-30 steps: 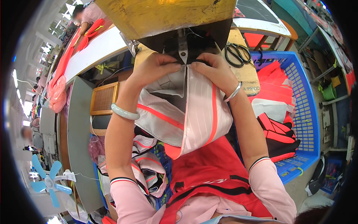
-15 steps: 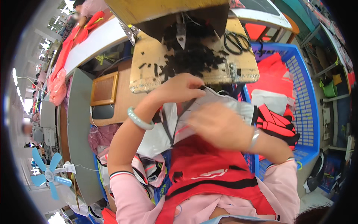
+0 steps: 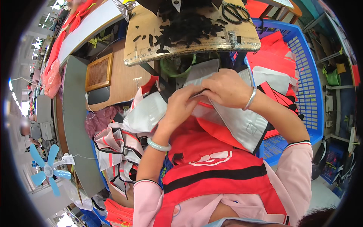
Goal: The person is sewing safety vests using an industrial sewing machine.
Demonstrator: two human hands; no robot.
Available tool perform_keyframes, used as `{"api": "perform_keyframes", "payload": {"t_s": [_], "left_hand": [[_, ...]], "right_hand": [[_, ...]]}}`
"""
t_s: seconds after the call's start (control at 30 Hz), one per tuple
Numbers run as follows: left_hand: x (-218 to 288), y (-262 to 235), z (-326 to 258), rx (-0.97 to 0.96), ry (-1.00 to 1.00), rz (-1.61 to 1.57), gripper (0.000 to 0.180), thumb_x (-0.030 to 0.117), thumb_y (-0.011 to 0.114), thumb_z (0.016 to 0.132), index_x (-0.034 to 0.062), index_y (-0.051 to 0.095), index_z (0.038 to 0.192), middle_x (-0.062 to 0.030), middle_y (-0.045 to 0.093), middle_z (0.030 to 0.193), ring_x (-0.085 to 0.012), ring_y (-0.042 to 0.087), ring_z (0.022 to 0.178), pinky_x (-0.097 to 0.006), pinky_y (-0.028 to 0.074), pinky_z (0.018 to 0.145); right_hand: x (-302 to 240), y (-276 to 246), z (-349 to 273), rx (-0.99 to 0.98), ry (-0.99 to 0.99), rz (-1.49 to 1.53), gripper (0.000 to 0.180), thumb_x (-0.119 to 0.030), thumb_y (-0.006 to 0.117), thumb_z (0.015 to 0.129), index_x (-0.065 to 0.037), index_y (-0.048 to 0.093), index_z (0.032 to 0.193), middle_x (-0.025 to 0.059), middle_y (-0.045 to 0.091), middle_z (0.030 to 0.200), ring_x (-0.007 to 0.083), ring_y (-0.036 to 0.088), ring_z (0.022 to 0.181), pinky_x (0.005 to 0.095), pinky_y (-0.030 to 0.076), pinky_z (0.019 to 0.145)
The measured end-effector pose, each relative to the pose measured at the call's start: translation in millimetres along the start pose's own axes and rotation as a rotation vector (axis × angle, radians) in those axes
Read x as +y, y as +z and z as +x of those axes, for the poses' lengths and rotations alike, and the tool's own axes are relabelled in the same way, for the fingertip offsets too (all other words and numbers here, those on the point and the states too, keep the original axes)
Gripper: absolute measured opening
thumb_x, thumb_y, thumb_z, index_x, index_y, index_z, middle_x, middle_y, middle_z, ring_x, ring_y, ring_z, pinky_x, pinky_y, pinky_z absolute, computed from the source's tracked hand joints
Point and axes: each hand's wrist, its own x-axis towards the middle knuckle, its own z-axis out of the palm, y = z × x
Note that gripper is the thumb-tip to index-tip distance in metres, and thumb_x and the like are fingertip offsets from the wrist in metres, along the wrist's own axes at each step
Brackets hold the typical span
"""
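Note:
My left hand (image 3: 182, 104) and my right hand (image 3: 228, 89) meet in front of my red apron (image 3: 215, 179), close to the near edge of a wooden board. Between their fingers they pinch the dark edge of a silver-grey fabric piece (image 3: 242, 123). This piece has black binding and a bright red underside, and its right part drapes over my lap. Both hands are closed; the gripped spot is partly covered by my fingers. More grey fabric (image 3: 145, 113) spreads out beside my left wrist.
Black scraps (image 3: 189, 32) and black-handled scissors (image 3: 235, 14) lie on the wooden board (image 3: 162, 56). At the right, a blue crate (image 3: 312, 87) holds red and grey pieces. Bound pieces (image 3: 117, 147) pile up at the left, below a wood-framed panel (image 3: 99, 72). A blue fan (image 3: 49, 170) stands far left.
The hands have come together and now pinch the fabric edge; the left has left the board's edge. The grey piece is now spread to the right, and the view has shifted.

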Motion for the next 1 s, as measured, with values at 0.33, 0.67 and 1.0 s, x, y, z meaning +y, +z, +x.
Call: {"api": "perform_keyframes", "payload": {"t_s": [0.33,0.67,1.0], "left_hand": [[50,-90,29,-0.065,-0.038,-0.105,0.024,0.016,0.074,0.082,0.0006,0.069,0.1,-0.0143,0.066,0.077,-0.0133,0.057,0.064,-0.029,0.047,0.064],[48,-138,109,-0.312,-0.178,0.122,0.035,0.028,0.074,0.081,-0.0021,0.07,0.099,-0.0104,0.069,0.081,-0.0133,0.06,0.077,-0.03,0.047,0.073],[6,-154,161,-0.187,-0.292,0.128,0.048,0.03,0.078,0.082,-0.0042,0.068,0.113,-0.0037,0.069,0.101,-0.0091,0.06,0.092,-0.024,0.048,0.086]], "right_hand": [[-9,-67,11,0.047,0.118,0.294,0.019,-0.016,0.067,0.082,-0.004,0.063,0.095,0.0154,0.062,0.08,0.0328,0.061,0.075,0.0396,0.047,0.067],[24,-78,47,0.088,0.232,0.2,0.026,-0.025,0.063,0.083,-0.003,0.065,0.098,0.0192,0.068,0.088,0.0387,0.065,0.084,0.0445,0.05,0.074],[77,-75,91,-0.002,0.307,0.58,0.031,-0.029,0.065,0.092,0.0,0.063,0.103,0.0047,0.062,0.082,0.0118,0.055,0.076,0.0296,0.046,0.07]]}}
